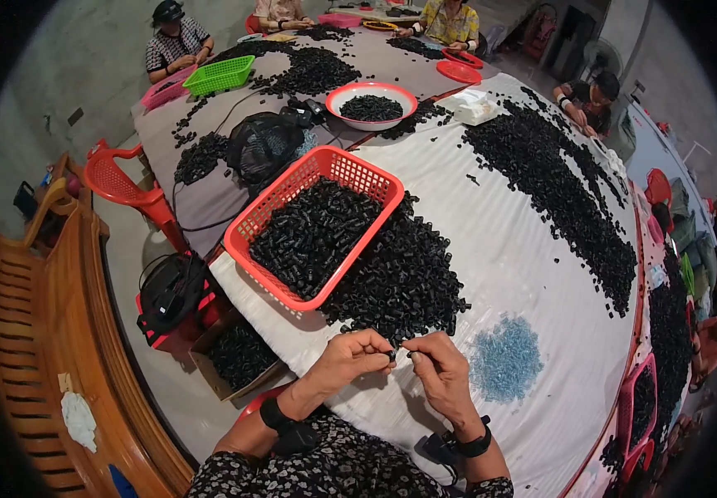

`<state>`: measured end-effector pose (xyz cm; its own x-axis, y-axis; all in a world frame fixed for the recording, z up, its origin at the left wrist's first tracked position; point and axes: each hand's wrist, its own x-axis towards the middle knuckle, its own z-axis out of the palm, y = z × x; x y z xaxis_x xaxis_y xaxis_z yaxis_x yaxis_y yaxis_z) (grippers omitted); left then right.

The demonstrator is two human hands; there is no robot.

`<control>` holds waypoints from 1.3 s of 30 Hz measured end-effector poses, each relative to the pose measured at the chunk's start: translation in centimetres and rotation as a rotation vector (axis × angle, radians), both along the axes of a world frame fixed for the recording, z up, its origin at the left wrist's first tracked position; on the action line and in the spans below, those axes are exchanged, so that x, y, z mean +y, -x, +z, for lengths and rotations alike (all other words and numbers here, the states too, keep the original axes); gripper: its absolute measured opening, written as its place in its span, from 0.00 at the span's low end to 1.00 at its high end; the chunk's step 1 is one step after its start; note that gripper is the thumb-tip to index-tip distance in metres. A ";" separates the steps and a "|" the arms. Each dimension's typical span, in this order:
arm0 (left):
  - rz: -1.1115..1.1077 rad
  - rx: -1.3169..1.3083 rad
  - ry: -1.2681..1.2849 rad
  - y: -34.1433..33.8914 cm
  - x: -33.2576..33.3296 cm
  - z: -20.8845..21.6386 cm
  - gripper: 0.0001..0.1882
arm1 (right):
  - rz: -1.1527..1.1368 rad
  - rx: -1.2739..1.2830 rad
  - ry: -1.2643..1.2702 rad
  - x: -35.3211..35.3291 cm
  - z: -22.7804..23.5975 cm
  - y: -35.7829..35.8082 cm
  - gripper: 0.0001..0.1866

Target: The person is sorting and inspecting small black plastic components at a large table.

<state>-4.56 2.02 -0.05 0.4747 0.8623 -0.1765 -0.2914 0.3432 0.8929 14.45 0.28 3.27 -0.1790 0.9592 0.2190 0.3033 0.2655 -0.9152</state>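
Observation:
My left hand (347,360) is closed in a pinch around a small black plastic part (391,355). Close beside it, my right hand (444,375) also pinches with thumb and fingertips; a dark bit shows at the tips, too small to name. Both hands hover over the white cloth (533,286), at the near edge of a heap of loose black plastic parts (408,278). To the right of my right hand lies a flat pile of small clear-blue pieces (506,358). Beyond my left hand, a red plastic basket (373,241) full of black parts stands on the cloth.
A red-rimmed white basin (408,116) of black parts sits farther back, near a black mesh bag (265,145). More black heaps (553,195) spread across the table. Several people work around its far sides. A wooden bench (18,332) and red chair (126,178) stand left.

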 end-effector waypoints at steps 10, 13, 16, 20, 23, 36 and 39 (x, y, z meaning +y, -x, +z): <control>-0.043 0.037 -0.022 -0.5 -0.7 0.1 0.05 | 0.028 0.079 0.085 -0.5 -0.7 0.0 0.06; 0.001 0.054 -0.027 -0.6 -0.9 0.2 0.05 | 0.057 -0.037 -0.012 -0.7 -0.4 0.0 0.06; 0.025 0.027 -0.025 -0.6 -0.9 0.0 0.05 | 0.064 -0.068 -0.092 -1.0 -0.6 0.3 0.07; 0.018 0.044 -0.037 -0.6 -0.9 -0.3 0.05 | 0.018 -0.053 -0.039 -1.0 -1.0 0.2 0.07; 0.025 0.054 -0.017 -0.6 -0.9 -0.3 0.05 | -0.003 -0.075 -0.016 -1.0 -0.4 -0.2 0.07; 0.049 0.064 -0.030 -1.3 -0.8 -0.3 0.05 | -0.012 -0.047 0.029 -1.3 -0.4 0.0 0.06; 0.056 0.056 -0.036 -1.4 -0.9 -0.4 0.05 | -0.007 -0.062 -0.052 -1.0 -0.6 -0.2 0.06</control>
<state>-3.21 1.14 -0.45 0.4160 0.8933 -0.1699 -0.2582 0.2952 0.9199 14.61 -0.73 2.63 -0.1868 0.9481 0.2574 0.3609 0.3099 -0.8796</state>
